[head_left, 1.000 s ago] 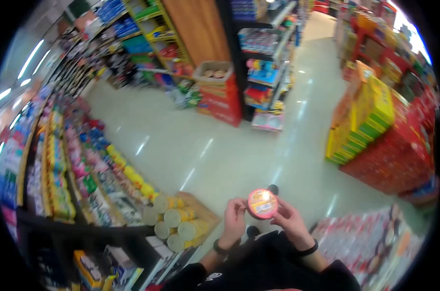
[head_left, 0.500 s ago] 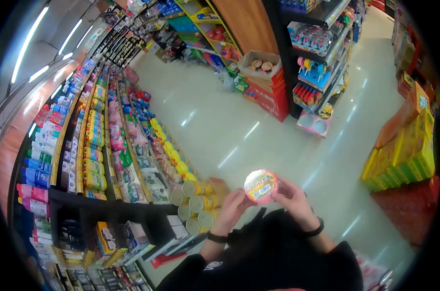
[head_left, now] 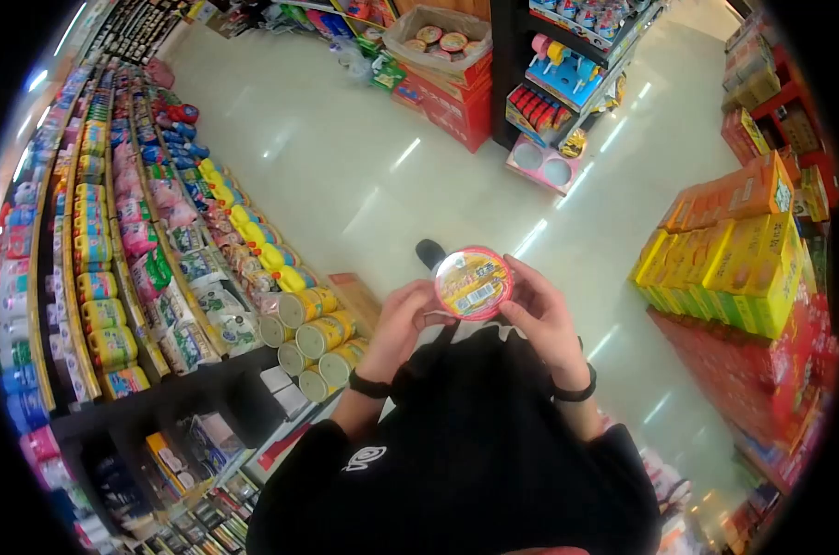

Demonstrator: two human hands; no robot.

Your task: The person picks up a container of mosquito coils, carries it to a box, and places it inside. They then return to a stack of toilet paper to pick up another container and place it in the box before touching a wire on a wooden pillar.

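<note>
A round tub with a pink rim and a printed lid (head_left: 473, 283) is held up in front of my body, its barcode side facing me. My left hand (head_left: 403, 319) grips its left edge, with the fingertips partly hidden behind it. On the right edge, my right hand (head_left: 541, 310) holds it with thumb and fingers. Both wrists wear black bands. Similar round tubs (head_left: 453, 42) lie in an open carton on a red box at the top.
Shelves of bottles and bags (head_left: 105, 242) run along the left, with stacked yellow cans (head_left: 322, 333) at their near end. A snack rack (head_left: 567, 69) stands ahead. Yellow cartons (head_left: 715, 264) sit on red boxes at right. My shoe (head_left: 429, 253) shows on the floor.
The view has tilted down and turned right, so shelves and rack sit further left. My hands and the tub appear higher and slightly left, and the tub looks larger.
</note>
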